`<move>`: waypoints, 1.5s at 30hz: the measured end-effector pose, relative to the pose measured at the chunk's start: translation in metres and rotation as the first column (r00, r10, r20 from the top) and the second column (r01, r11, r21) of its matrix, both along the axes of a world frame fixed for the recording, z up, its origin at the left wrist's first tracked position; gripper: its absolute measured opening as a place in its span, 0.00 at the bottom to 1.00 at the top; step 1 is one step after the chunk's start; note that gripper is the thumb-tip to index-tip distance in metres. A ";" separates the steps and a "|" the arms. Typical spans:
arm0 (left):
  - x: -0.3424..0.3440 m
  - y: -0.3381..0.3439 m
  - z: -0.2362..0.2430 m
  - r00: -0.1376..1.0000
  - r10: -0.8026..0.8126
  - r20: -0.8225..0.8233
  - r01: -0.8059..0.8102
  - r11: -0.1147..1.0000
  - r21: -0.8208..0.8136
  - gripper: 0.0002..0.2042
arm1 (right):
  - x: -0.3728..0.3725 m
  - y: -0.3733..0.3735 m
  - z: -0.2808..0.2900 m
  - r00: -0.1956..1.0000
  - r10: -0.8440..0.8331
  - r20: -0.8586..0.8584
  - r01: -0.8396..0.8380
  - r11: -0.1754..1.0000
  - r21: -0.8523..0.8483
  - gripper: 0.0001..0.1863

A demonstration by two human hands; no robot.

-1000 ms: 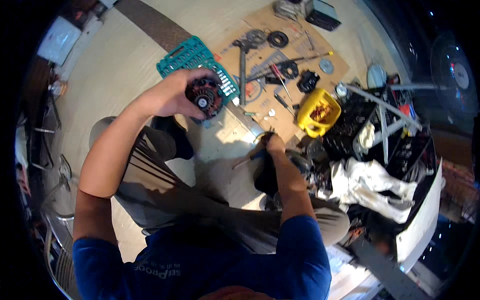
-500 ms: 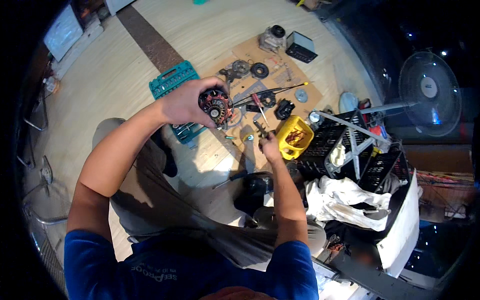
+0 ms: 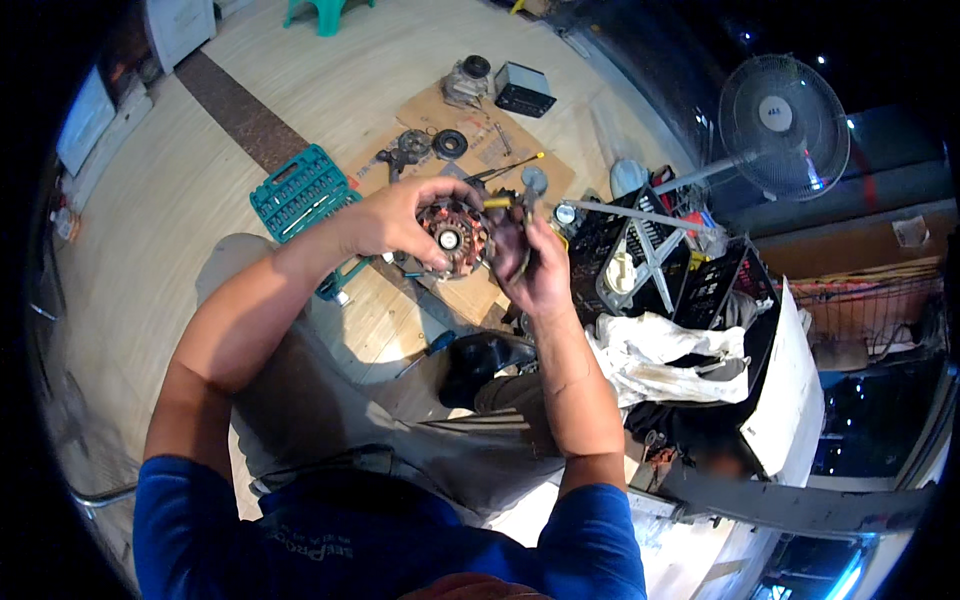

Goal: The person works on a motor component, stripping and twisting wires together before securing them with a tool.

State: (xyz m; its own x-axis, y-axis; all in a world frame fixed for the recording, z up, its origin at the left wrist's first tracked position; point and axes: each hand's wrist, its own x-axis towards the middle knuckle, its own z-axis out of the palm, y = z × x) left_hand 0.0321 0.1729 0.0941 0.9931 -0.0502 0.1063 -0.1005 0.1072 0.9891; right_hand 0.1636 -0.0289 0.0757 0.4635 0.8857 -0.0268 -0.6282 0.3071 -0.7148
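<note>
Cupping a copper-wound motor core [image 3: 450,241] in the left hand [image 3: 400,217], with a dark tool [image 3: 530,203] in the right hand [image 3: 545,272]
Holds the core up above the floor, hub face toward the camera; has the left grip spread wide around it, thumb at the lower edge and fingers over the top, probably to steady the round body by its rim and leave hub and windings exposed; has the right grip narrow, apparently closed on the tool, just beside the core; cannot tell through the blur the tool's kind, nor any contact with the core; beyond, on the floor, an open teal socket case [image 3: 303,193], likely placed within reach; on the cardboard sheet [image 3: 480,125], a black ring [image 3: 450,144], perhaps set there to protect the floor
</note>
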 end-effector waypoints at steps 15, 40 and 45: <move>0.003 0.004 0.006 0.995 0.086 -0.059 -0.080 0.992 0.093 0.36 | 0.020 0.009 0.007 0.975 -0.138 0.173 0.145 0.989 -0.025 0.24; 0.002 0.007 0.005 0.869 0.429 0.246 -0.493 0.787 0.372 0.32 | -0.023 0.010 -0.005 0.412 0.457 0.788 0.391 0.693 -0.606 0.20; 0.002 0.004 0.009 0.907 0.421 0.009 -0.421 0.907 -0.027 0.31 | -0.028 0.012 0.000 0.988 0.138 0.061 -0.094 0.878 -0.470 0.21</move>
State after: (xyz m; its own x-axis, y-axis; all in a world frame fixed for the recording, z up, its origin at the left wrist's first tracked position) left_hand 0.0343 0.1772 0.1035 0.9197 0.3751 0.1162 -0.1552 0.0753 0.9850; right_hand 0.1356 -0.0170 0.0757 0.3782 0.8291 -0.4117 -0.5650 -0.1456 -0.8122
